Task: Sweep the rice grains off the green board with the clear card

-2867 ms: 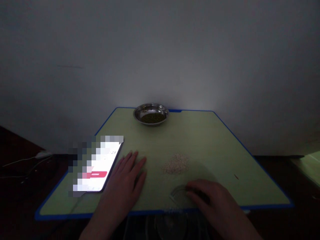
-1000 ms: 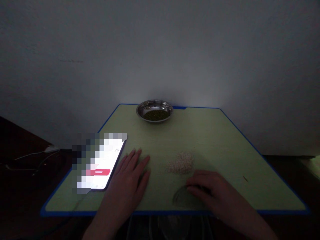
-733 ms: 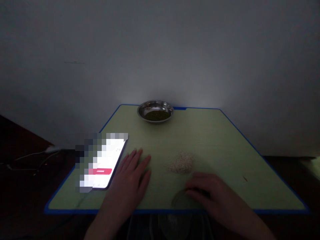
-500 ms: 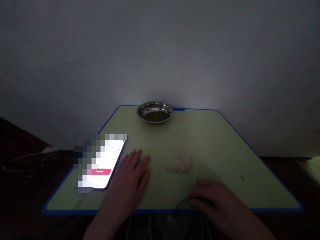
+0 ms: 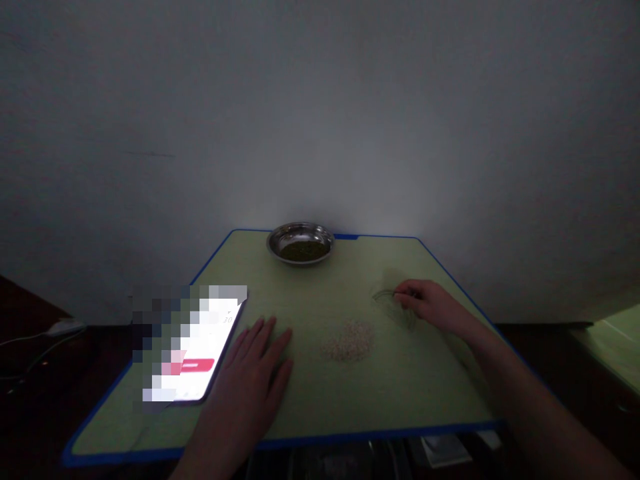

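Observation:
My left hand [image 5: 255,373] lies flat on the table with its fingers stretched out, right beside a lit phone [image 5: 200,353]. Toward the table's right side, my right hand [image 5: 425,303] is closed in a pinch on a see-through thing with a thin curved rim [image 5: 385,293]. Its exact kind is too faint to make out. A small heap of pale grains [image 5: 350,341] lies on the tabletop between the two hands. Near the back edge stands a shiny metal bowl [image 5: 300,230], with dark green bits [image 5: 304,251] in its bottom.
The pale green table [image 5: 300,407] has a blue edge and stands against a grey wall [image 5: 320,120]. White cables [image 5: 37,337] run at the far left. Below the front edge, a pale flat object [image 5: 445,450] shows in the dark.
My right hand has moved from the front edge forward to the table's right side, carrying the see-through thing. My left hand stays flat by the phone. The view has tilted up slightly.

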